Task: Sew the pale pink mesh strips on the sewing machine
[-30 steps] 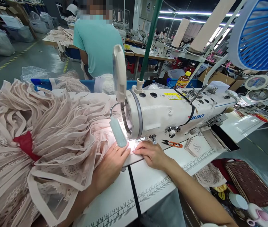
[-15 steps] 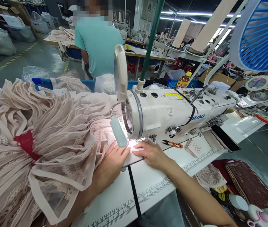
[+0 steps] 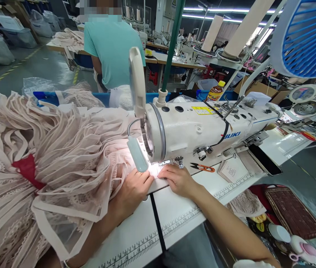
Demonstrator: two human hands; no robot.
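Pale pink fabric [image 3: 154, 170] lies brightly lit under the head of a white sewing machine [image 3: 186, 126]. My left hand [image 3: 138, 185] is closed on the fabric's near edge, just below the small work lamp [image 3: 138, 154]. To its right, my right hand [image 3: 179, 180] pinches the same fabric close to the presser foot area. The fingertips of both hands partly hide the cloth, and the needle cannot be made out. A large bundle of pale pink lace garment pieces [image 3: 71, 149], tied with a red strip [image 3: 29, 171], lies over my left forearm.
Orange thread snips [image 3: 206, 168] and a stack of paper cards [image 3: 228, 171] lie right of my right hand. A ruler strip [image 3: 135, 253] runs along the table's front. A drink bottle [image 3: 215, 91] stands behind the machine. A person in a turquoise shirt [image 3: 116, 52] sits beyond.
My left fingers, flatter before, are now more bent on the fabric. My right fingers have drawn together at its edge. The whole view has shifted slightly.
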